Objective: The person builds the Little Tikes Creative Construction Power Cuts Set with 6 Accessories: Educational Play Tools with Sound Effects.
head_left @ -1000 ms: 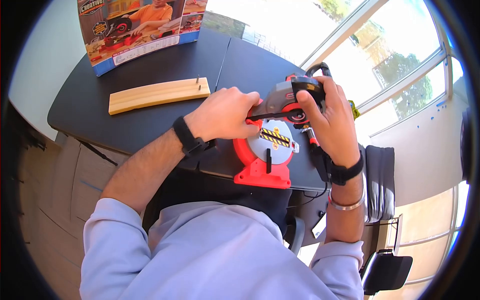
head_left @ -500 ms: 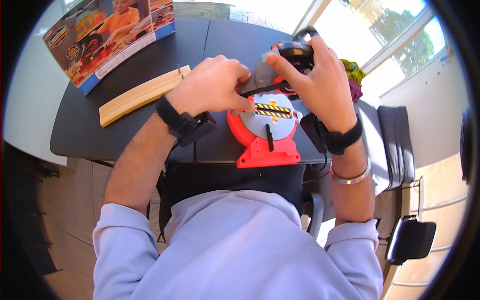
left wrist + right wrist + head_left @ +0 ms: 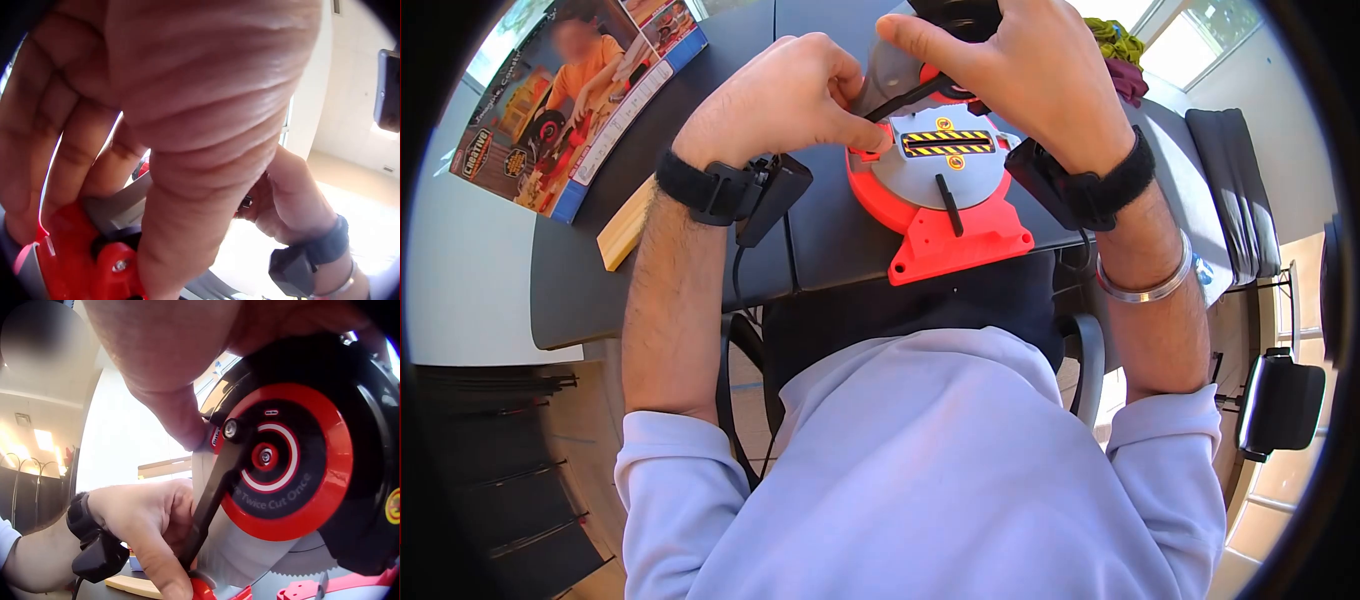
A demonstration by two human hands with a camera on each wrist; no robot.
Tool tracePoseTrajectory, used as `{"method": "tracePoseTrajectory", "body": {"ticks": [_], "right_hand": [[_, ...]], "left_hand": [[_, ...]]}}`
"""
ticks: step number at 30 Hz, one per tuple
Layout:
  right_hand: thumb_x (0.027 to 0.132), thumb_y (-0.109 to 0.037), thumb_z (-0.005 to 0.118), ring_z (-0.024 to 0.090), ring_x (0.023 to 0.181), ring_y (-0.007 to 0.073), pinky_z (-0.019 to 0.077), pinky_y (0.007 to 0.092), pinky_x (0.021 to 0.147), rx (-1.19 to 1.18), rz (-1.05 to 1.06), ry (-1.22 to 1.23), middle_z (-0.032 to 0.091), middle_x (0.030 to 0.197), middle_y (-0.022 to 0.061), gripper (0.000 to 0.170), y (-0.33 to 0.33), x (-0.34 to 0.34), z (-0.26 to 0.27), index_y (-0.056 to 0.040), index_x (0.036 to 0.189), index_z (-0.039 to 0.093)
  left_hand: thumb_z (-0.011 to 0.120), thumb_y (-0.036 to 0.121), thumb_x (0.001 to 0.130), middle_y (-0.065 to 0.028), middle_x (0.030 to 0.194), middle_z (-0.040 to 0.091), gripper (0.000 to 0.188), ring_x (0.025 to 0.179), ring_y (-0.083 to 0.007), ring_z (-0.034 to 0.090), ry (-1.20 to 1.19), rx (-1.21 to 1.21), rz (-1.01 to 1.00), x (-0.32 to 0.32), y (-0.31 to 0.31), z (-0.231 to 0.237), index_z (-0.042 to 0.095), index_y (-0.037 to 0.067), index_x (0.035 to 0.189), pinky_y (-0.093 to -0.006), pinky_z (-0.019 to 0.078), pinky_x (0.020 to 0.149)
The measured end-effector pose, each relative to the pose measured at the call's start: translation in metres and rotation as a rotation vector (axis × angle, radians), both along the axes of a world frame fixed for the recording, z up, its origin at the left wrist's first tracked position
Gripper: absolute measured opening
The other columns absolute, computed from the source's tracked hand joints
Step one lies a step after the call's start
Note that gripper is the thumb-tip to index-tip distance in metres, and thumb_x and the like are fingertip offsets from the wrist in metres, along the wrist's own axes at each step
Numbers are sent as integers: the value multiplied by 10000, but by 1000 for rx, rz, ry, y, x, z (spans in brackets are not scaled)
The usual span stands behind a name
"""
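Note:
A toy miter saw stands at the table's front edge, with a red base [image 3: 960,240] and a round grey turntable [image 3: 950,185] marked by a yellow-black striped slot. My left hand [image 3: 775,105] grips its red hinge bracket [image 3: 119,269] at the left, the thumb along the bracket and the fingers curled behind. The saw head [image 3: 337,450], black and red with a toothed grey blade, is raised over the turntable. My right hand [image 3: 1045,85] holds the head from above, thumb against the housing edge; its other fingertips are mostly hidden. A black link arm [image 3: 215,500] joins head and hinge.
A printed toy box [image 3: 550,170] stands at the table's back left. Partly behind my left forearm lies a wooden board [image 3: 622,230]. Green and maroon cloth [image 3: 1115,45] sits at the back right. A chair armrest [image 3: 1088,370] stands beside my body.
The head view has shifted, so the saw and hands appear higher and the box further left. My forearm now covers much of the board. Both hands keep their places on the toy miter saw.

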State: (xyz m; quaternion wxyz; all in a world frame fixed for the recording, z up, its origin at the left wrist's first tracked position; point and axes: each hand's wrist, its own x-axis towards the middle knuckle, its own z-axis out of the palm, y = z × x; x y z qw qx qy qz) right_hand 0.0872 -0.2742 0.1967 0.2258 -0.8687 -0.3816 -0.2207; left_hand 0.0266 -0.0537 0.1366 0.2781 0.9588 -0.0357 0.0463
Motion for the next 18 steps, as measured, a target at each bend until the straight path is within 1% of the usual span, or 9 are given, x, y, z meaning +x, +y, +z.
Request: {"method": "tracePoseTrajectory", "body": {"ticks": [1, 3, 5, 6, 8, 11, 12, 14, 18], "right_hand": [[884, -603, 809, 715, 861, 370, 558, 440, 754, -10, 21, 62, 716, 908, 250, 721, -2, 7, 2, 86, 1024, 647], [882, -606, 811, 715, 859, 358, 560, 433, 752, -18, 43, 126, 715, 906, 245, 724, -1, 7, -1, 85, 1024, 647], [870, -619, 819, 722, 863, 355, 567, 426, 757, 3, -57, -45, 716, 907, 245, 744, 6, -5, -7, 88, 1029, 647], [870, -619, 819, 722, 863, 355, 567, 426, 757, 2, -58, -42, 716, 907, 245, 744, 6, -5, -4, 88, 1029, 647], [855, -621, 835, 732, 862, 350, 573, 423, 760, -31, -42, 168, 719, 901, 239, 758, 5, 0, 6, 91, 1038, 652], [844, -615, 850, 740, 860, 350, 577, 426, 762, -2, 3, 218, 724, 897, 234, 756, 2, 5, 3, 88, 1042, 655], [844, -615, 850, 740, 860, 350, 577, 426, 762, -3, 5, 218, 724, 897, 234, 756, 2, 4, -3, 88, 1042, 655], [837, -612, 861, 741, 860, 353, 581, 424, 764, 59, 10, -50, 727, 897, 235, 757, 1, 2, -16, 87, 1044, 657], [833, -625, 862, 736, 859, 358, 582, 422, 767, 67, 34, 84, 728, 903, 238, 769, -1, 12, -12, 86, 1042, 657]], "left_hand": [[939, 335, 730, -158, 637, 631, 445, 595, -258, 627, 1, -1, -1, -1, -2, 1, 730, -55, 767, -395, 495, 594], [947, 231, 810, -91, 738, 741, 349, 656, -127, 654, 53, 88, 19, -2, -5, 5, 747, -52, 857, -322, 502, 617], [949, 239, 804, -104, 725, 728, 364, 648, -141, 654, 34, 113, 21, -4, -7, 7, 738, -55, 843, -332, 502, 616], [951, 248, 797, -116, 713, 716, 379, 640, -156, 654, 9, 137, 23, -4, -8, 6, 729, -58, 828, -343, 501, 616], [950, 252, 789, -128, 705, 702, 388, 632, -177, 652, -18, 155, 22, -4, -9, 4, 723, -61, 823, -350, 499, 616], [942, 249, 777, -144, 694, 686, 389, 623, -218, 650, -61, 187, 32, -3, -12, 3, 716, -64, 818, -362, 500, 617], [936, 243, 773, -148, 692, 683, 381, 621, -236, 649, -73, 201, 40, -4, -13, 2, 715, -64, 817, -366, 503, 619], [930, 239, 774, -146, 685, 681, 374, 620, -238, 649, -88, 163, 22, -7, -18, 5, 712, -62, 813, -369, 505, 620], [921, 249, 771, -148, 657, 651, 383, 611, -249, 641, -121, 85, -23, -5, -16, 1, 692, -59, 789, -389, 497, 615]]}}
